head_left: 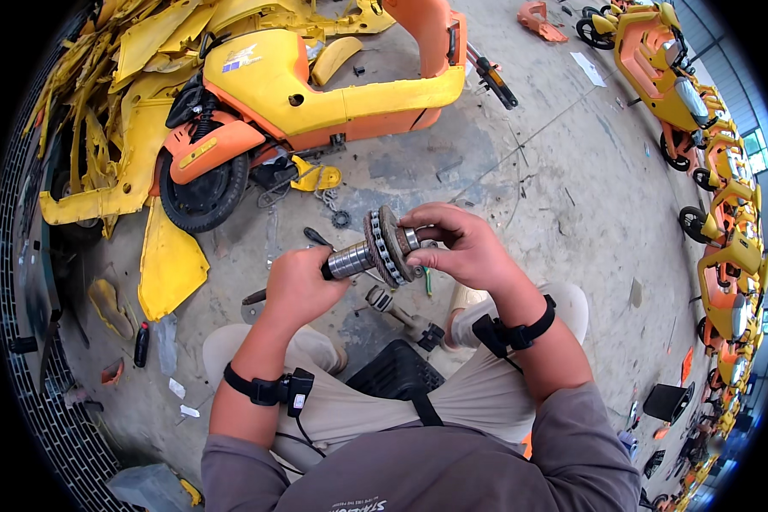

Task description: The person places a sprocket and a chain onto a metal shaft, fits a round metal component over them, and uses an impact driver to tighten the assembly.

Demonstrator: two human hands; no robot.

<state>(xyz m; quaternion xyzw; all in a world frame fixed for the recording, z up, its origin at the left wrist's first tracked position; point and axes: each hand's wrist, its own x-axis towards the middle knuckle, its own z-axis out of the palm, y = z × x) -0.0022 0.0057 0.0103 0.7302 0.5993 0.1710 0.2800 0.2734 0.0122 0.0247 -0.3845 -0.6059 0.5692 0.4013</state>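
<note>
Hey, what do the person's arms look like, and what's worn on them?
Short grey sleeves, bare forearms, no gloves. Each forearm wears a black strap with a black box; the left box has a white label. Black cables run from both.

The left hand [299, 288] hid the 8 o'clock end of the metal shaft [348, 261], its own fingers mostly curled out of sight, while the right hand [456, 243] covered part of the 2 o'clock end. At 6 o'clock, the legs [478, 388] partly hid a black object [397, 369], its kind unclear, and the lower edge cut off the grey shirt [435, 469]. At 12 o'clock, the top edge cropped the nearest scooter [316, 90]; toward 11, it cropped the yellow panels [158, 43]. Parked scooters [730, 256] overlapped at 3 o'clock, those toward 4 too small and blurred to separate.
</note>
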